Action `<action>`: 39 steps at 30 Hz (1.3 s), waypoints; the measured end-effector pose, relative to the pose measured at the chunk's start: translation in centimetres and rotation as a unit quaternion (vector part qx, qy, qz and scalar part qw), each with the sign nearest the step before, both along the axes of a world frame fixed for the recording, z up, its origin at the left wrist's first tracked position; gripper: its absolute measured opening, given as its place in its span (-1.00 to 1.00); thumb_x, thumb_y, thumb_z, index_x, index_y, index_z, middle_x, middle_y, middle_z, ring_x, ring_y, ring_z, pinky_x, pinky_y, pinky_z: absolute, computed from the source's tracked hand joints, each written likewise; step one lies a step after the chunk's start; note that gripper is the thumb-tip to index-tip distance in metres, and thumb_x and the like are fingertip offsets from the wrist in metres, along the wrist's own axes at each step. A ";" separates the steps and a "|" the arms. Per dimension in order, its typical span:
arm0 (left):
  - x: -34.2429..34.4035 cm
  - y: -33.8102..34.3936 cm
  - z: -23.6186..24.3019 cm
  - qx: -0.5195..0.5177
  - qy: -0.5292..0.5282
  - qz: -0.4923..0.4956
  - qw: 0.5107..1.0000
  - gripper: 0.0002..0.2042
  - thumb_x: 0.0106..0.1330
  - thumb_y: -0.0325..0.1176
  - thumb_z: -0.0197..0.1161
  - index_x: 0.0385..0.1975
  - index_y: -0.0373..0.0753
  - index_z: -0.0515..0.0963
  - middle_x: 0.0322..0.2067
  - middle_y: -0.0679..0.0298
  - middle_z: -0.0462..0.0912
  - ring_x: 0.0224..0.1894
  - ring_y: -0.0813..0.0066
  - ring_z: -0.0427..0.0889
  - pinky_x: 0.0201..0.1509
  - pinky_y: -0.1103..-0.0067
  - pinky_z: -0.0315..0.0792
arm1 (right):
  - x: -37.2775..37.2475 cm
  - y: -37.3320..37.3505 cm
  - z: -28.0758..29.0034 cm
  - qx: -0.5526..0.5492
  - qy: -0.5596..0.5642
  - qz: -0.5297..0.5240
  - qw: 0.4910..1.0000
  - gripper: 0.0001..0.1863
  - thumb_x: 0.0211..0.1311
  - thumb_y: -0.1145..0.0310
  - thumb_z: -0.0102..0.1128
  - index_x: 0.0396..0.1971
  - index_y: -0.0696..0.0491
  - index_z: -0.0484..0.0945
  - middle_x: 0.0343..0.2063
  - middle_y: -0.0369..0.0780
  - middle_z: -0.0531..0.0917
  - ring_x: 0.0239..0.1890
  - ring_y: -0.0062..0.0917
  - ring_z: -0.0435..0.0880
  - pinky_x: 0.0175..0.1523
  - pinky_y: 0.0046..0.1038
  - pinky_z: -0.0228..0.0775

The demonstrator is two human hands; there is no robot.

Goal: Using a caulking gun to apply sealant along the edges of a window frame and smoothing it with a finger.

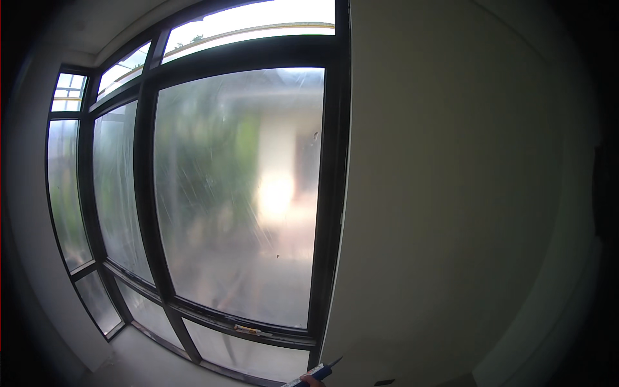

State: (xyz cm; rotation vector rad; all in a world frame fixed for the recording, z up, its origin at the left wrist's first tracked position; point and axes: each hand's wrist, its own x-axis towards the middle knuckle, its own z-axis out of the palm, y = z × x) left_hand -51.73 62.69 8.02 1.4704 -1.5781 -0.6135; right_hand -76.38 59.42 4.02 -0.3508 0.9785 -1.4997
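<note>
At the lower edge, what appears to be my left hand [313, 382] shows only as a few fingers, closed round a sealant cartridge [318, 372]. The cartridge is dark blue and white, with a thin dark nozzle [336, 362] tilted up to the right, near the foot of the wall beside the window frame. Its rear end is cut off by the picture's edge. My right hand is not in view. A small white and orange tube [249, 331] lies on the lower rail of the window, apart from the hand.
A tall dark-framed window [147, 193] with hazy panes [225, 193] fills the left and middle. To the right rises a plain pale wall [445, 193]. A pale ledge or floor [138, 361] runs below the window. A small dark object [384, 382] lies at the bottom edge.
</note>
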 end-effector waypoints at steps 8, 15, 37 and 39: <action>0.3 3.8 2.6 0.095 0.170 0.007 0.981 -0.34 0.26 -0.16 0.41 0.19 -0.44 0.24 0.01 -0.08 0.48 0.08 0.11 0.50 0.18 0.31 0.39 | -0.2 -2.4 5.7 -0.064 -0.008 -0.064 0.996 -0.80 0.22 0.39 0.20 -0.20 -0.05 0.40 -0.28 -0.20 0.58 -0.11 -0.30 0.68 0.07 0.08 0.60; 4.7 5.0 7.7 0.337 0.523 -0.209 0.755 -0.61 0.56 -0.24 -0.07 0.24 -0.35 0.31 0.07 -0.03 0.58 0.12 0.04 0.60 0.20 0.09 0.50 | 6.3 -1.2 7.2 -0.046 -0.168 0.120 0.977 -0.67 0.21 0.15 0.12 -0.17 0.08 0.48 -0.19 -0.12 0.65 -0.07 -0.21 0.66 0.17 0.07 0.44; 15.9 11.9 -1.2 0.255 0.366 0.332 0.831 -0.74 0.50 -0.16 0.09 -0.21 -0.27 0.37 -0.43 0.19 0.52 -0.44 0.35 0.64 -0.38 0.37 0.64 | 13.4 12.8 -20.7 -0.019 0.435 0.742 0.510 -0.48 0.17 -0.09 0.30 -0.28 0.15 0.63 -0.31 0.00 0.70 -0.16 -0.12 0.69 -0.05 -0.16 0.48; 15.2 12.6 -1.2 0.260 0.323 0.370 0.831 -0.74 0.49 -0.16 0.10 -0.21 -0.27 0.37 -0.43 0.20 0.50 -0.46 0.37 0.62 -0.38 0.40 0.64 | 12.2 14.0 -21.6 0.002 0.407 0.755 0.514 -0.50 0.22 -0.08 0.24 -0.29 0.15 0.61 -0.33 0.02 0.68 -0.17 -0.08 0.68 -0.05 -0.14 0.46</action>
